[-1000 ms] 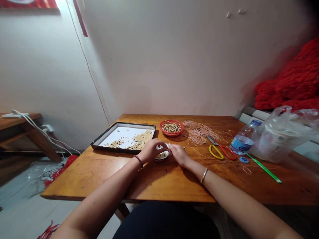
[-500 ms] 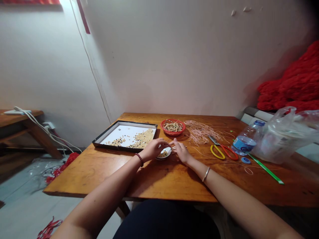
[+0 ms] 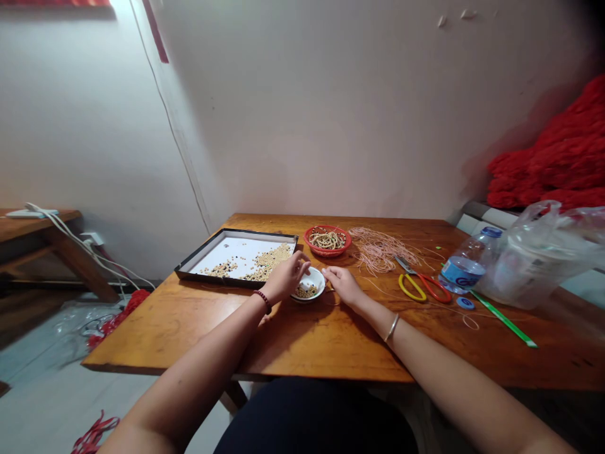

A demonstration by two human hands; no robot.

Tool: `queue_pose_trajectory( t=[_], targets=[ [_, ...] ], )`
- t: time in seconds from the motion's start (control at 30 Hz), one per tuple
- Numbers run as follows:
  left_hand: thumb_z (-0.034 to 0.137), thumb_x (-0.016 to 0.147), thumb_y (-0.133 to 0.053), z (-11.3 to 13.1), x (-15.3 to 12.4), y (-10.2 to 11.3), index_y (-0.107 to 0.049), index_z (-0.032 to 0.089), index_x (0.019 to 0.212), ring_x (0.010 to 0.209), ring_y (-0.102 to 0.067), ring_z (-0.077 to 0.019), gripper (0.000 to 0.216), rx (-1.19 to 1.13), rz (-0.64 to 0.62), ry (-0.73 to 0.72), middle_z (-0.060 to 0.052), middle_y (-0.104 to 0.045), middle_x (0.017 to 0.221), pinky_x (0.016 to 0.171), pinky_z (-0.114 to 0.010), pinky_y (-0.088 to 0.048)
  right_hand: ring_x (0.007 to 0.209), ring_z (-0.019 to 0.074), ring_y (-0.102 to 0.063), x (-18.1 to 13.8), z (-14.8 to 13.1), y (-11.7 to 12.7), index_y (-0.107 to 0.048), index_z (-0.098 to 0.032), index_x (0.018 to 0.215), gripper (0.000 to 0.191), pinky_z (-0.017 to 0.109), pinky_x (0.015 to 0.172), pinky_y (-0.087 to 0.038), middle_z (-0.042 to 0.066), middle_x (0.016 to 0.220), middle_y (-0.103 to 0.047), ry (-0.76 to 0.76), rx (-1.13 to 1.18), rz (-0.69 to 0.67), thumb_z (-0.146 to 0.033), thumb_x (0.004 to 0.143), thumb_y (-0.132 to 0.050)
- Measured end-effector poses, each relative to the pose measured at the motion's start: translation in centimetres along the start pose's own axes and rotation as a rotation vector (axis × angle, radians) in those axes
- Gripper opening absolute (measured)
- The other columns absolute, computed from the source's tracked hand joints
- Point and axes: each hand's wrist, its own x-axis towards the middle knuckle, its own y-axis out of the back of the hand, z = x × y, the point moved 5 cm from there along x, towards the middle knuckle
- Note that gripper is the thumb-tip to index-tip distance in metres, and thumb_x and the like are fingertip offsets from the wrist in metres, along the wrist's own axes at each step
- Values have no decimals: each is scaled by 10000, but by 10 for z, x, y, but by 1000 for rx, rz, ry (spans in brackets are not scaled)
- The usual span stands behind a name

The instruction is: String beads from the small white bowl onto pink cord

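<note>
A small white bowl (image 3: 317, 278) with tan and dark beads (image 3: 306, 291) in it stands between my hands. My left hand (image 3: 287, 277) hovers at the bowl's left rim, its fingers loosely curled and apart, with nothing visible in them. On the bowl's right side, my right hand (image 3: 344, 285) is closed in a pinch. A thin pinkish cord (image 3: 331, 304) trails just below that hand and seems to run up to the fingertips, where it is too fine to make out clearly. A black-edged tray (image 3: 227, 246) beyond my left hand holds many loose beads.
Behind the bowl sits a red basket (image 3: 308, 244) of beaded strands, beside a heap of pink cords (image 3: 378, 249). Scissors (image 3: 412, 287), a water bottle (image 3: 466, 268), a blue cap (image 3: 466, 303), a green strip (image 3: 505, 320) and a bagged tub (image 3: 534, 271) lie to the right.
My hands have parted from over the bowl. The left has shifted left with its fingers raised, and the right is now pinched. More of the bowl shows.
</note>
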Motion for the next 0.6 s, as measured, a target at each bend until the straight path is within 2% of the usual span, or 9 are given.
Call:
queue_pose_trajectory(
  t=[0.07, 0.17, 0.3, 0.6],
  targets=[
    [395, 898, -434, -4, -1, 3, -626, 202, 939, 714, -589, -177, 275, 217, 13, 18, -60, -675, 795, 619, -253, -386, 545, 120, -399, 1, 0, 6, -502, -180, 598, 384, 246, 537, -317, -17, 547, -457, -16, -19, 77, -499, 808, -462],
    [352, 862, -495, -6, -2, 1, -698, 225, 860, 812, -594, -220, 239, 394, -66, -29, -77, -684, 815, 654, -273, -394, 544, 130, -414, 1, -4, 11, -500, -188, 582, 390, 255, 543, -317, -13, 538, -460, -3, -29, 147, -516, 789, -460],
    [335, 837, -533, -9, -3, -4, -734, 255, 893, 862, -595, -248, 223, 423, -149, -55, -86, -699, 847, 683, -292, -410, 542, 143, -430, 1, -6, 13, -484, -202, 578, 403, 257, 534, -324, -15, 504, -445, -1, -22, 188, -544, 786, -445],
    [324, 828, -562, 1, -5, -2, -746, 252, 884, 899, -587, -258, 206, 383, -187, -105, -104, -699, 859, 718, -295, -415, 565, 150, -442, 1, -8, 17, -483, -204, 578, 384, 258, 533, -330, -4, 514, -455, 14, -38, 223, -514, 799, -431]
  ],
)
